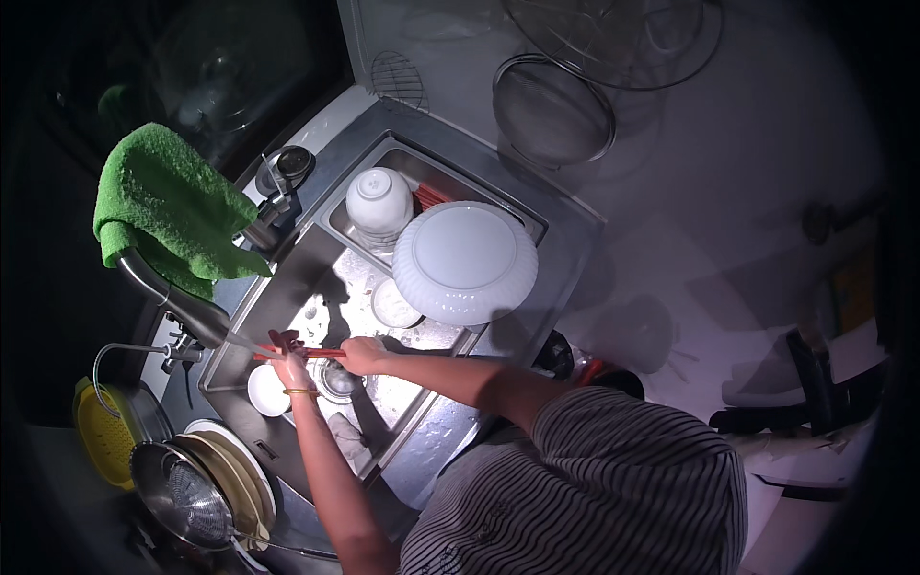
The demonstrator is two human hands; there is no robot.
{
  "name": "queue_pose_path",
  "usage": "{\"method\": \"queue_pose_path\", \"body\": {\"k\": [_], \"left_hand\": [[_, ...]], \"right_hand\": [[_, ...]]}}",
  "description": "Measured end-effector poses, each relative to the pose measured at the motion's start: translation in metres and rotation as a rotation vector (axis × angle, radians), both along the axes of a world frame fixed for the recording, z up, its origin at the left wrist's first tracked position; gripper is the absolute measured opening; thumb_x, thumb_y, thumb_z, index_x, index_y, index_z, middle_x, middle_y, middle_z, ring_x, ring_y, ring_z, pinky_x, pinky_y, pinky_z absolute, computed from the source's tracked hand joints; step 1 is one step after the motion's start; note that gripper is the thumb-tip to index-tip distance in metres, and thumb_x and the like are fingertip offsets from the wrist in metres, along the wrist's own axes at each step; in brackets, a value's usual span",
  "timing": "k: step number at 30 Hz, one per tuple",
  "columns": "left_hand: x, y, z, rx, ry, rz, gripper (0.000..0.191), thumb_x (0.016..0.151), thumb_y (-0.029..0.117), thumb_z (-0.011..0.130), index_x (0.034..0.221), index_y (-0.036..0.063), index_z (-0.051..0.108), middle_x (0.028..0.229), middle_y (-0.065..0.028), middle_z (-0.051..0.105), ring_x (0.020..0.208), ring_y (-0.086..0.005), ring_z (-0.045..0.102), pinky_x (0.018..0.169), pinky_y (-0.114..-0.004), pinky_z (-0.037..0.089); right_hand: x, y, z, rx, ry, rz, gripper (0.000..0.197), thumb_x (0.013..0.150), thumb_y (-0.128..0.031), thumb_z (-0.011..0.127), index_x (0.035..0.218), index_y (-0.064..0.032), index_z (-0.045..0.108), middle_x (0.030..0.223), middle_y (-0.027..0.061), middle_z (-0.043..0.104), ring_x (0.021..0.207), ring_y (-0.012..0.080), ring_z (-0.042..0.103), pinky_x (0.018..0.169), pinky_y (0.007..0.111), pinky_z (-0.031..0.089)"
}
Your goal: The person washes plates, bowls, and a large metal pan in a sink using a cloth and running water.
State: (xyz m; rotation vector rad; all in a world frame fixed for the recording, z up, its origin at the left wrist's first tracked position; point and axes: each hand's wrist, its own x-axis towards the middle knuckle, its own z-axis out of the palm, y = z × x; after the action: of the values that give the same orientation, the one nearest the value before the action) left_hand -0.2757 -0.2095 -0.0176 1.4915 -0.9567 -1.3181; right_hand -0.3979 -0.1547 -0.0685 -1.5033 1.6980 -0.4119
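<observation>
Over the stainless steel sink (431, 359), my left hand (291, 368) is closed around red chopsticks (320, 353) under water running from the faucet (194, 313). My right hand (361, 356) grips the other end of the same chopsticks, above the drain. A white bowl (269, 391) lies beside my left hand, and a crumpled cloth (348, 440) rests on the sink floor. Beyond my right hand sits a small white dish (394, 303), partly behind a large white plate (466, 251) turned face down. How many chopsticks I hold cannot be told.
A steel tray (334, 219) across the sink's far end holds upturned white bowls (379, 205) and more red sticks (433, 195). A green towel (162, 201) drapes over the faucet. Steel strainers (180, 496), plates (269, 496) and a yellow colander (100, 438) stand at the left.
</observation>
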Motion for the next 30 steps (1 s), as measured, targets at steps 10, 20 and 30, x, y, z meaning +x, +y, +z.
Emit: {"method": "queue_pose_path", "body": {"k": [10,20,30], "left_hand": [[0.023,0.024,0.018,-0.013,0.069,-0.193,0.018,0.083,0.020,0.057,0.074,0.0047,0.053,0.055,-0.0025,0.049,0.036,-0.0084,0.038,0.032,-0.021,0.028],[0.038,0.066,0.022,-0.205,-0.042,-0.224,0.025,0.087,0.020,0.054,0.072,0.0006,0.053,0.054,-0.0049,0.051,0.041,-0.0111,0.048,0.039,-0.023,0.039],[0.008,0.084,0.075,-0.263,0.065,0.111,0.024,0.086,0.025,0.055,0.074,0.0044,0.051,0.058,-0.0054,0.053,0.043,-0.0115,0.050,0.039,-0.021,0.036]], "right_hand": [[-0.006,0.013,0.006,-0.240,-0.097,0.019,0.022,0.068,-0.028,0.058,0.073,-0.0073,0.063,0.065,0.0129,0.061,0.066,0.0308,0.061,0.063,0.040,0.047],[-0.007,0.019,0.016,0.567,-1.182,-0.410,0.045,0.081,-0.046,0.049,0.096,-0.0040,0.056,0.088,0.0093,0.060,0.084,0.0175,0.055,0.078,0.030,0.038],[-0.119,0.125,0.083,0.223,-1.659,-0.905,0.065,0.086,-0.049,0.042,0.130,-0.0041,0.027,0.131,0.0115,0.035,0.106,0.0242,0.042,0.088,0.033,0.035]]}}
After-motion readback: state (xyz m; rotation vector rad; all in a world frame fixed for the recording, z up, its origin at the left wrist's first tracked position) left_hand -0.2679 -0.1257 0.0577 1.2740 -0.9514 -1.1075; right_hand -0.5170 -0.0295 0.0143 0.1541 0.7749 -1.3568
